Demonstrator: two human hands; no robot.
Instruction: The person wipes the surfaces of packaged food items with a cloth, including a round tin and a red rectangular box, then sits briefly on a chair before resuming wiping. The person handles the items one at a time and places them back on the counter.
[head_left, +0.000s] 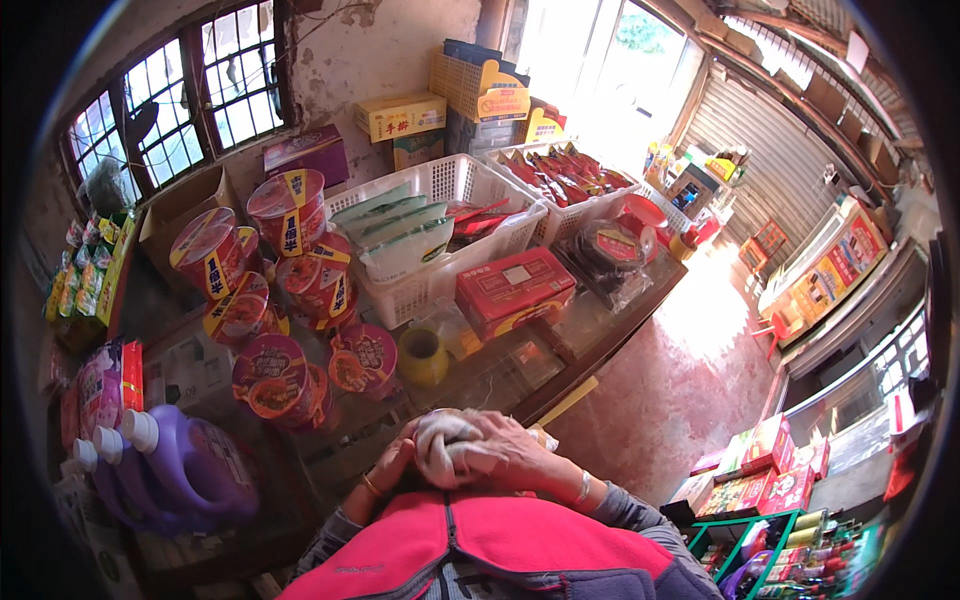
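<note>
Close to my chest, a pale, crumpled cloth (444, 448) is bunched between my two hands. My right hand (514, 448) presses and grips it from the right, fingers over its top. From the left, my left hand (391, 461) curls around its side; the fingertips are partly hidden. A thin rim shows behind the cloth, but what it belongs to is covered. Just ahead on the glass-topped counter (517, 367) stand a yellow round container (422, 356), purple-lidded instant noodle tubs (363, 358) and stacked red instant noodle tubs (311, 281).
White plastic baskets (401, 304) of packets stand farther back, beside a red carton (515, 289) and wrapped dark containers (609, 247). Purple detergent jugs (187, 465) stand at left. Boxes (772, 472) and a green rack (750, 551) of bottles are at right, beyond the red floor (667, 390).
</note>
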